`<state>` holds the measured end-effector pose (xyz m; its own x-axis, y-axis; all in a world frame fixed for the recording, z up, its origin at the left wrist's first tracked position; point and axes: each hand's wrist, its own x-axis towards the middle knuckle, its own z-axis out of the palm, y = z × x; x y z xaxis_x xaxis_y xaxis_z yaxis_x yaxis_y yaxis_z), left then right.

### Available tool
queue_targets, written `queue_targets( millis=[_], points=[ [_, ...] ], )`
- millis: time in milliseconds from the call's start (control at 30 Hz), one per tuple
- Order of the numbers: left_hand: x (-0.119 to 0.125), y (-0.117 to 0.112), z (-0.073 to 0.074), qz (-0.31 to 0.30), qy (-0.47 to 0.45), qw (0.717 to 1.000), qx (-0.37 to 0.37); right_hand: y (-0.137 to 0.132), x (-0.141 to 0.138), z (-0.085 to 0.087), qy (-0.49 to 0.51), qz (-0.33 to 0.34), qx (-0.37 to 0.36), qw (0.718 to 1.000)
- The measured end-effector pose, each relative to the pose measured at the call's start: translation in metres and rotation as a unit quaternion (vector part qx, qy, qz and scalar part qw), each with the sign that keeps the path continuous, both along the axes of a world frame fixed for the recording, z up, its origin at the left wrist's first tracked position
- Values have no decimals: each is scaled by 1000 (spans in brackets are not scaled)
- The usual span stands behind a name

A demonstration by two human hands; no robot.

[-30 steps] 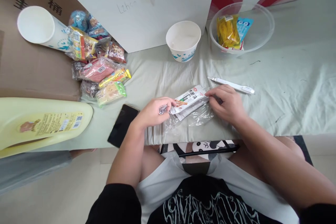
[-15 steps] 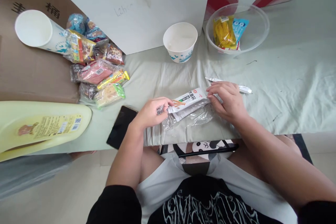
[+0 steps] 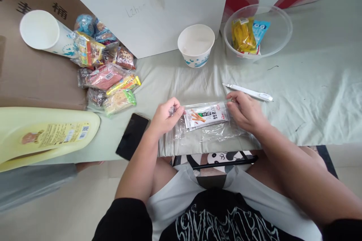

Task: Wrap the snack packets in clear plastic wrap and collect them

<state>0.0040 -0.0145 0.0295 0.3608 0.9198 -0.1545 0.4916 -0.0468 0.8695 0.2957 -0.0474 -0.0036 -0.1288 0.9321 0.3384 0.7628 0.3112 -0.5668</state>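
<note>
A white snack packet (image 3: 205, 116) printed with orange sticks lies flat inside a clear plastic bag (image 3: 210, 130) at the near edge of the pale green cloth. My left hand (image 3: 165, 116) pinches the bag's left end with closed fingers. My right hand (image 3: 246, 111) grips the bag's right end, fingers curled over it. A white pen-like tool (image 3: 249, 91) lies on the cloth just beyond my right hand.
A heap of wrapped snacks (image 3: 106, 71) sits at the left, a black phone (image 3: 132, 135) near it. A paper bowl (image 3: 196, 45) and a clear bowl (image 3: 283, 34) holding packets stand farther back. A paper cup (image 3: 42, 34) lies on cardboard, a yellow bottle (image 3: 45, 133) below it.
The white packet, tilted and sticking out of the bag before, now lies level inside the clear bag. Both hands have shifted to the bag's two ends.
</note>
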Motion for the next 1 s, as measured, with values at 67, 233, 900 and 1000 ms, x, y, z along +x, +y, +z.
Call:
queue_targets(
  millis=[67,233,900,1000],
  points=[
    [3,1,-4,44,-6,999,13,-3,-1,2,-6,-32,63,997],
    [11,-2,0,131,154,973,110,-24,-26,11,1,68,201,977],
    [-3,-8,21,-36,76,976,-202,-24,-41,7,-54,160,0,986],
    [1,-9,21,38,-39,965,-257,-25,-42,8,-49,159,-2,986]
  ],
)
